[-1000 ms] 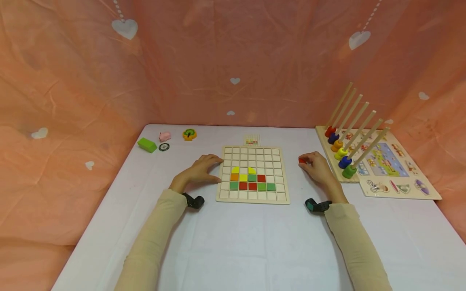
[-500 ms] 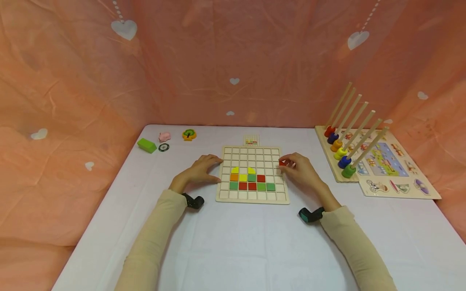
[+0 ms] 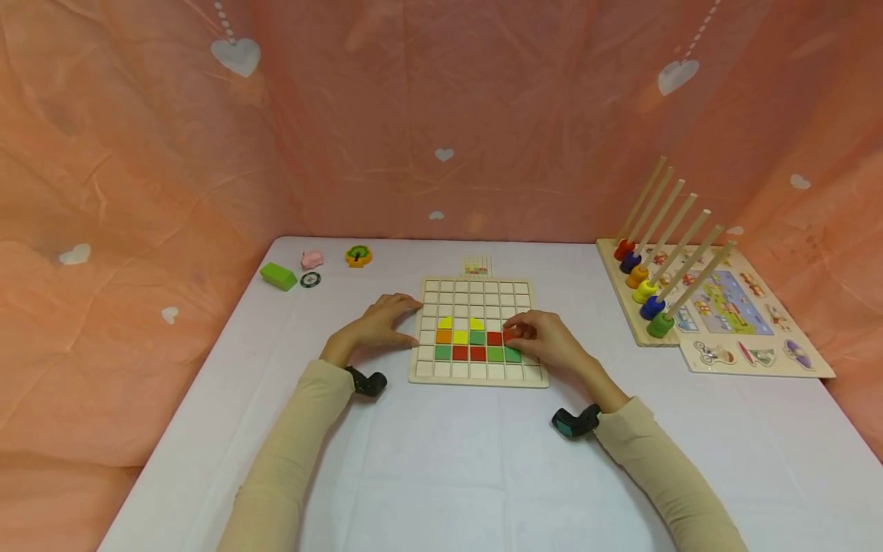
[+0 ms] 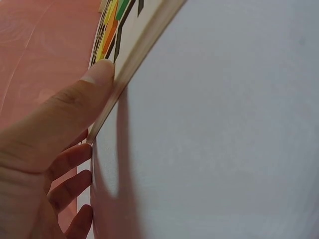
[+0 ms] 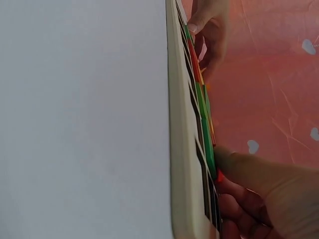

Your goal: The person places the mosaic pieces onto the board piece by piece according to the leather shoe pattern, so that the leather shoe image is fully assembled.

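A wooden grid board (image 3: 483, 376) lies on the white table, with yellow, orange, green and red tiles in its lower middle rows. At its left edge rests my left hand (image 3: 378, 322), fingers spread, thumb and fingertips touching the side; in the left wrist view the thumb (image 4: 101, 72) lies against the rim. My right hand (image 3: 548, 337) pinches a red tile (image 3: 509, 335) between thumb and fingers over the board's right part. That tile is beside another red tile (image 3: 494, 338) and just above the rightmost green tile (image 3: 513, 355). Fingers partly hide it.
A small pattern card (image 3: 477, 266) lies behind the board. Back left are a green block (image 3: 279, 276), a pink pig (image 3: 312, 259), a round disc (image 3: 311, 280) and a tree piece (image 3: 359, 255). At right stand a peg rack (image 3: 669, 341) and a picture puzzle (image 3: 759, 364).
My right hand has carried the red tile leftward from the table beside the board to the grid cell right of the other red tile. The left hand has stayed in place.
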Motion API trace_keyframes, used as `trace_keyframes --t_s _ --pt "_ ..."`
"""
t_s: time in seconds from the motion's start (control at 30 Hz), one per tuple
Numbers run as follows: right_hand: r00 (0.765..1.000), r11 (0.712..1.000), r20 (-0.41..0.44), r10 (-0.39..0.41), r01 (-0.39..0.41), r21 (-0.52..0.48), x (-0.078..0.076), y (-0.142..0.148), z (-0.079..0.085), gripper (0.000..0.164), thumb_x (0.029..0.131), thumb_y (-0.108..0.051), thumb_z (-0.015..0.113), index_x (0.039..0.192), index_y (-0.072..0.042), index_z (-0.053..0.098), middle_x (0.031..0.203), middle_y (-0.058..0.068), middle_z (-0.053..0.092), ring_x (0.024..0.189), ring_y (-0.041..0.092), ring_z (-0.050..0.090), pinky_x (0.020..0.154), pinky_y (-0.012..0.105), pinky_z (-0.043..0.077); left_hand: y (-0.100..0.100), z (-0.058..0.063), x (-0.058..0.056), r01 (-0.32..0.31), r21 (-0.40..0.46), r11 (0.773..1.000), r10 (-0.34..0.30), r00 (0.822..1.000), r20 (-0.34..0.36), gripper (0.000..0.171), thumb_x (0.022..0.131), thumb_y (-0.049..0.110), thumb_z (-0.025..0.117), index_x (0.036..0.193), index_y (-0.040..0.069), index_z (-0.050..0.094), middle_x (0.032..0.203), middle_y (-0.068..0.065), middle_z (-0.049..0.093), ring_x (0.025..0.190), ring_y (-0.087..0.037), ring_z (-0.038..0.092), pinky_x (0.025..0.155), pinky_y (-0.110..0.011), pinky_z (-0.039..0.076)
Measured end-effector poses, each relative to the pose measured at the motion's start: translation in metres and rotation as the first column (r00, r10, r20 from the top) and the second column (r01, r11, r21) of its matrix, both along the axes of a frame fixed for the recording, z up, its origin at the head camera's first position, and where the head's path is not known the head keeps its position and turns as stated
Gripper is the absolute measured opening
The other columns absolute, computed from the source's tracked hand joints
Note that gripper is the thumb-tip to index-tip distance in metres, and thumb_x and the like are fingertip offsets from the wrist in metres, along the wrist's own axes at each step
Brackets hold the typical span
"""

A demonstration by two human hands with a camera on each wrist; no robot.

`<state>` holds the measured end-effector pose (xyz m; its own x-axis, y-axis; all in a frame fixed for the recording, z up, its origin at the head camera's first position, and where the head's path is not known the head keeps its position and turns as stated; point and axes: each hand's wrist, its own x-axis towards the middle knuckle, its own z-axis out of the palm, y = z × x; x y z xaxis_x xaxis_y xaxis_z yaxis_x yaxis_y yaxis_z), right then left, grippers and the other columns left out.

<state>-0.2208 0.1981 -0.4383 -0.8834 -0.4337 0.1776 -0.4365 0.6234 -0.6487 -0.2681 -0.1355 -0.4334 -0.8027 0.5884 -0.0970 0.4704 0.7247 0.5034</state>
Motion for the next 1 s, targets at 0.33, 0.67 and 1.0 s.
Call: trace_keyframes --t_s 0.33,0.67,1.0 --pt "1.000 1.000 -0.010 -0.024 0.025 0.001 0.0010 -0.0013 0.0014 0.016 0.079 -0.011 0.074 0.094 -0.004 0.072 0.077 0.000 0.063 0.068 0.012 0.053 0.060 0.023 0.045 0.0004 -0.0010 -0.0018 0.002 -0.005 1.000 -0.002 1.000 -0.004 0.074 0.077 0.035 0.075 0.138 0.010 0.043 0.143 -0.011 0.037 0.131 -0.030 0.028 0.109 -0.050 0.023" --pt "0.999 0.999 0.003 -0.038 0.038 0.027 0.0016 -0.0007 0.0040 0.014 0.078 -0.010 0.075 0.090 -0.003 0.072 0.077 0.001 0.066 0.067 0.012 0.052 0.059 0.023 0.044 0.0015 -0.0020 -0.0021 0.006 0.003 1.000 -0.006 1.000 -0.003 0.073 0.078 0.035 0.075 0.138 0.010 0.043 0.142 -0.011 0.037 0.131 -0.030 0.029 0.109 -0.049 0.023" --pt "0.999 1.000 -0.037 0.010 -0.010 -0.001 0.0002 -0.0027 0.0049 0.016 0.079 -0.008 0.072 0.094 -0.004 0.069 0.081 0.002 0.063 0.073 0.014 0.054 0.065 0.026 0.045 0.0024 -0.0012 -0.0013 -0.003 0.002 1.000 0.003 1.000 -0.002 0.073 0.077 0.034 0.075 0.139 0.010 0.043 0.143 -0.011 0.037 0.130 -0.030 0.029 0.109 -0.049 0.023"
